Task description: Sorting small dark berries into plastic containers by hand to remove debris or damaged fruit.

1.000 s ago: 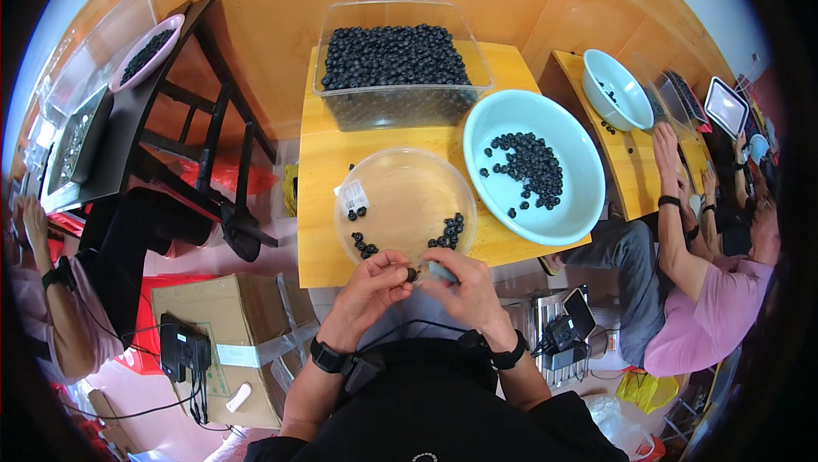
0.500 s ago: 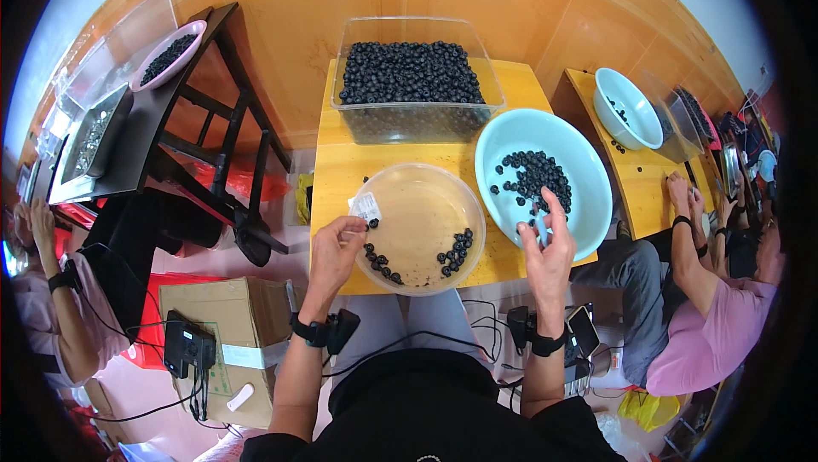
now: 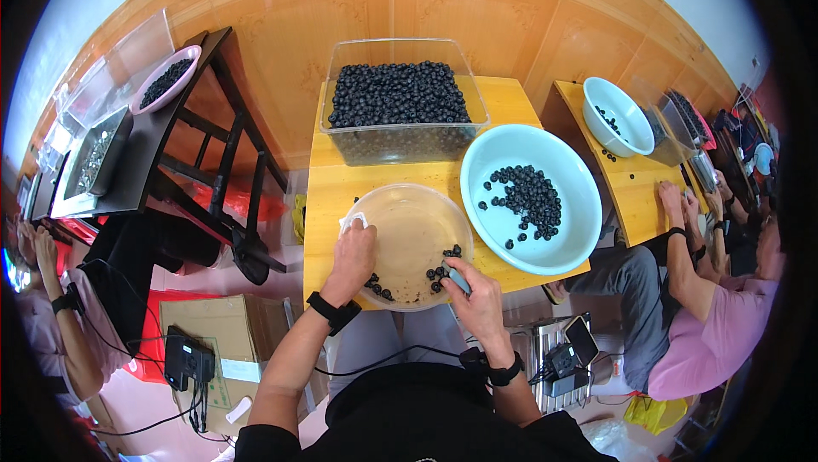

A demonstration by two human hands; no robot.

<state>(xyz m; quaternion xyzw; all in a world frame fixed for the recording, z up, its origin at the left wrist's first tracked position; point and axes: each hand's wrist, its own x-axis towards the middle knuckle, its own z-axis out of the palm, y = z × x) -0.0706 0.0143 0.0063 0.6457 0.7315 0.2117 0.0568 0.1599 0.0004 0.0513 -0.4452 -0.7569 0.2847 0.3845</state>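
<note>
A round clear plastic bowl (image 3: 419,198) stands near the table's front edge, with a few small dark round berry-like pieces (image 3: 381,290) and dark crumbs low inside it. At its left rim, by a white label (image 3: 351,222), my left hand (image 3: 354,259) is closed, fingertips mostly hidden. My right hand (image 3: 479,304) pinches a light-blue tweezer-like tool (image 3: 458,280) inside the bowl's lower right part, close to another small cluster of the pieces (image 3: 438,274). A light-blue basin (image 3: 573,164) to the right holds many more pieces in a loose heap.
Behind the bowl sits a clear rectangular bin (image 3: 400,136), heaped with the same dark pieces, on the yellow table (image 3: 322,198). Another table (image 3: 635,193) with a light-blue basin and a co-worker's hands is at right. A dark table (image 3: 146,142) and cardboard box (image 3: 217,326) lie left.
My right hand has moved left and down from the basin into the clear bowl with the light-blue tool. My left hand has shifted onto the bowl's left rim. The whole view has tilted slightly.
</note>
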